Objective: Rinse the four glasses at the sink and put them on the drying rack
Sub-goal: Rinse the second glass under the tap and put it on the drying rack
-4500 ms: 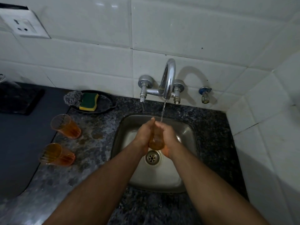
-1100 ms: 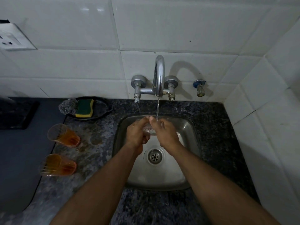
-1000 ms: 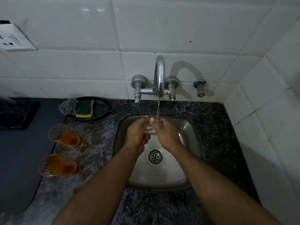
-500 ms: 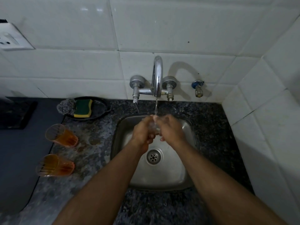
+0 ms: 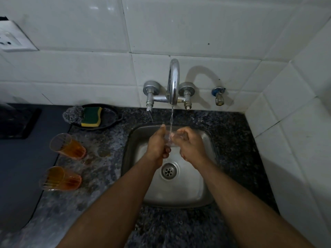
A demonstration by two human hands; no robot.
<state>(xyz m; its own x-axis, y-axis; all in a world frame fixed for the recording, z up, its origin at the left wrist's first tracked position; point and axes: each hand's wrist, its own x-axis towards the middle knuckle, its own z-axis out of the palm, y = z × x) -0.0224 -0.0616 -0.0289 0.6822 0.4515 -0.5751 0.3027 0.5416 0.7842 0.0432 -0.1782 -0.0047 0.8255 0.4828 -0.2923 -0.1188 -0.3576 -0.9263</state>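
1. Clear glass (image 5: 169, 140) held over sink (image 5: 206, 185), under tap (image 5: 173, 81) stream; long axis and mouth direction indiscernible.
2. Left hand (image 5: 157, 145) wrapped round glass.
3. Right hand (image 5: 189, 145) curled against glass.

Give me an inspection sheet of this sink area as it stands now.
Surface: dark speckled stone counter, stains beside the glasses.
Job's things: clear glass under the tap's running stream, over the sink; two amber-tinted glasses on the counter.
Clutter: steel scrubber and sponge in a dark dish.
Hands: left hand and right hand hold the clear glass.
Cables: nothing seen.
Surroundings: white tiles, wall socket, small valve. Drying rack: not in view.
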